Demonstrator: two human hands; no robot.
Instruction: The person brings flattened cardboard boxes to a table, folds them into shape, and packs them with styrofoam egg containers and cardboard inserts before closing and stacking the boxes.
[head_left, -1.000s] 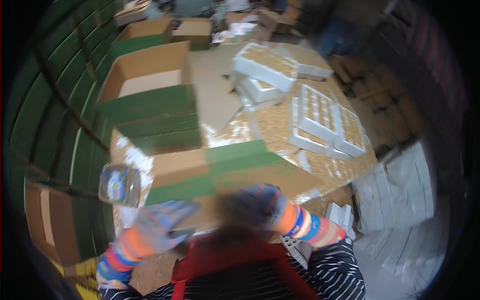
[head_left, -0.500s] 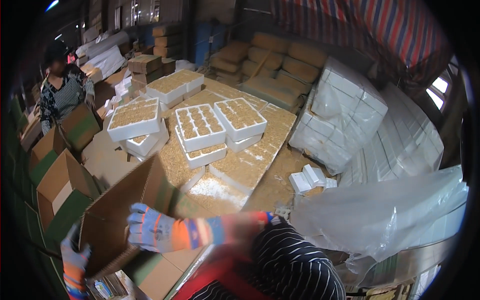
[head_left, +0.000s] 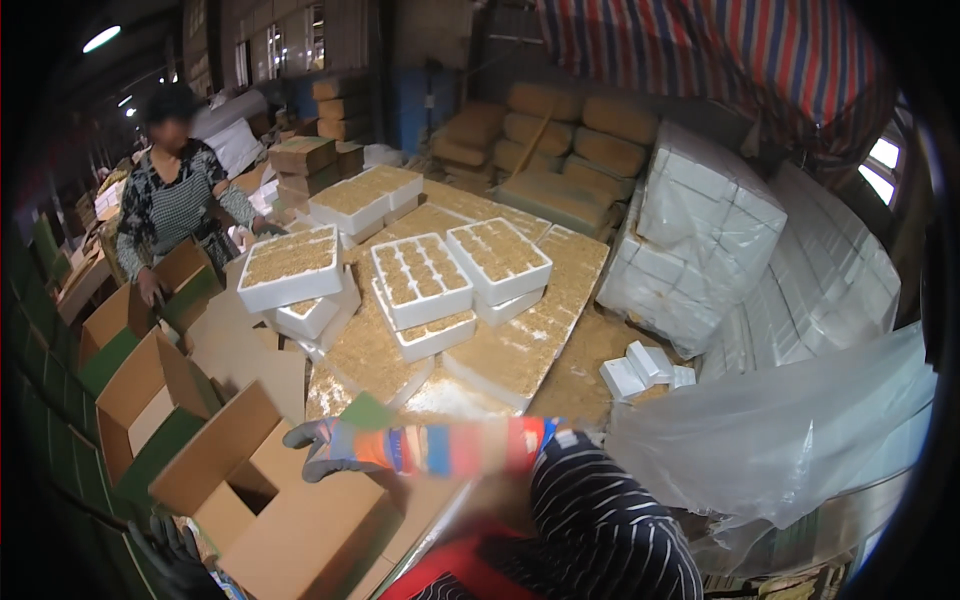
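Interior is dim, ceiling lamp and window bright; plastic sheeting shows glare, right sleeve cover blur, edges curved distortion.

Packing workshop, warehouse-like: open cardboard boxes, white foam trays of tan granular stuff on a messy, wide surface, brown sack-like bundles piled behind, plastic-wrapped white stack right, striped tarp hung up, ceiling lamp, co-worker in checked apron.

the lower edge is cutting off the left hand near the wrist; the colourful right sleeve is blurring; the carton is hiding most of its inside.
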